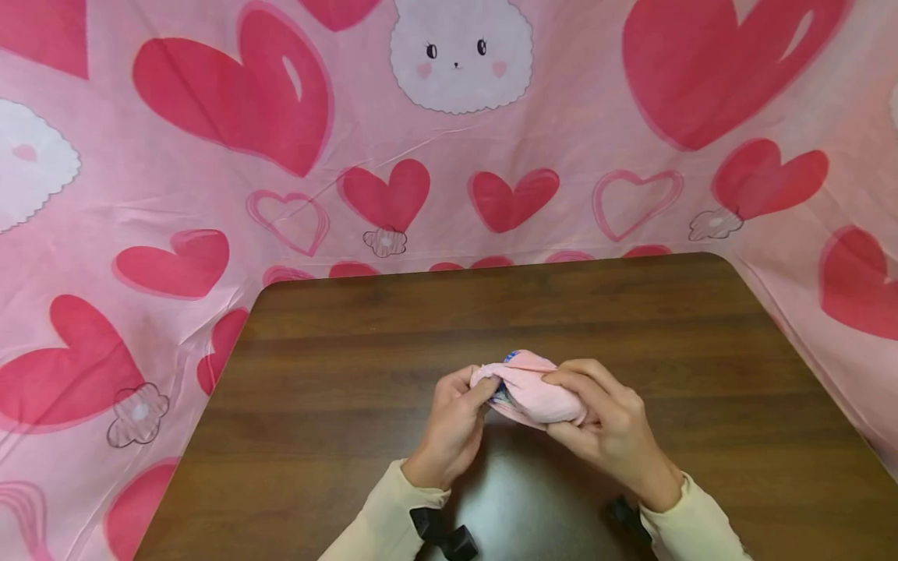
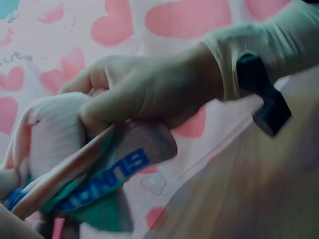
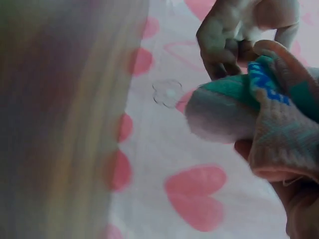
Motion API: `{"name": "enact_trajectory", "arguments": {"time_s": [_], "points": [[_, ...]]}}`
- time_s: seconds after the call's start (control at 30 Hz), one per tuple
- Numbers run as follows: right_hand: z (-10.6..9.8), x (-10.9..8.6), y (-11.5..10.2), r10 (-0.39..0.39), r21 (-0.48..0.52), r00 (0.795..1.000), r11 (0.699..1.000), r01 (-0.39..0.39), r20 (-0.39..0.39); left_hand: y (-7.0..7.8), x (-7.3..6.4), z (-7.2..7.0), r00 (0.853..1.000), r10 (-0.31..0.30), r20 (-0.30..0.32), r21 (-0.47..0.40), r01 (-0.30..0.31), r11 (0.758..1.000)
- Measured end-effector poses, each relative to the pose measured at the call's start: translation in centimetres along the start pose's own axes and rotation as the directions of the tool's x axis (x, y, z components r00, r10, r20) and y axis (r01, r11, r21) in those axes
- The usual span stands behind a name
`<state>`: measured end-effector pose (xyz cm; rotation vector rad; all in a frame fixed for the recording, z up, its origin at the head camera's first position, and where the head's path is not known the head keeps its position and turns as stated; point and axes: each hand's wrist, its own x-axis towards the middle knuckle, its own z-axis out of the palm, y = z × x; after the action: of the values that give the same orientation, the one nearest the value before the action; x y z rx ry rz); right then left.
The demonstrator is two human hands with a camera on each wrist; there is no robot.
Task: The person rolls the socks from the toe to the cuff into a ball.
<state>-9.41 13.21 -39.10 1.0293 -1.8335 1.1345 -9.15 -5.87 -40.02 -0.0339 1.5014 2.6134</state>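
Observation:
A bundle of pink socks (image 1: 543, 396) is held above the table between both hands. My left hand (image 1: 452, 425) pinches the cuff at its left end, thumb on top. My right hand (image 1: 617, 428) grips the rounded right end between thumb and fingers. In the left wrist view, the ribbed sock fabric (image 2: 55, 137) folds over a green and grey part with blue lettering. The right wrist view shows a pale rounded sock end (image 3: 222, 119) sticking out beside the folded cuff.
A dark brown wooden table (image 1: 351, 335) lies below. Behind it and along both sides hangs a pink cloth (image 1: 449, 140) with red hearts. Black wrist cameras sit by the cream sleeves (image 1: 393, 514).

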Motion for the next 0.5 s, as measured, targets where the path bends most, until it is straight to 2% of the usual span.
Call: {"name": "enact_trajectory", "arguments": {"time_s": [0.07, 0.1, 0.2, 0.3, 0.37, 0.43, 0.5], "points": [[0.2, -0.1, 0.1, 0.042, 0.131, 0.999, 0.99, -0.041, 0.0, -0.4, 0.4, 0.2, 0.998, -0.017, -0.053, -0.049, 0.014, 0.999], [0.4, -0.3, 0.2, 0.072, 0.209, 0.997, 0.975, -0.072, 0.004, -0.5, 0.6, 0.2, 0.997, -0.036, -0.063, -0.079, 0.031, 0.996], [0.7, -1.2, 0.5, 0.172, 0.396, 0.985, 0.903, -0.168, 0.025, -0.6, 1.2, -0.1, 0.993, -0.12, -0.025, -0.165, 0.114, 0.98], [1.1, -2.3, 0.9, 0.282, 0.545, 0.959, 0.802, -0.244, 0.013, -0.1, 1.6, -0.3, 0.978, -0.202, 0.05, -0.195, 0.208, 0.959], [1.3, -2.7, 0.7, 0.344, 0.633, 0.939, 0.729, -0.262, -0.008, 0.3, 1.7, -0.3, 0.965, -0.244, 0.091, -0.171, 0.257, 0.951], [1.7, -2.7, 0.3, 0.399, 0.725, 0.917, 0.637, -0.261, -0.02, 0.6, 1.8, -0.2, 0.957, -0.269, 0.112, -0.126, 0.282, 0.951], [1.9, -2.6, -0.3, 0.436, 0.814, 0.9, 0.529, -0.24, -0.018, 0.8, 1.7, -0.1, 0.949, -0.296, 0.111, -0.075, 0.305, 0.949]]}}
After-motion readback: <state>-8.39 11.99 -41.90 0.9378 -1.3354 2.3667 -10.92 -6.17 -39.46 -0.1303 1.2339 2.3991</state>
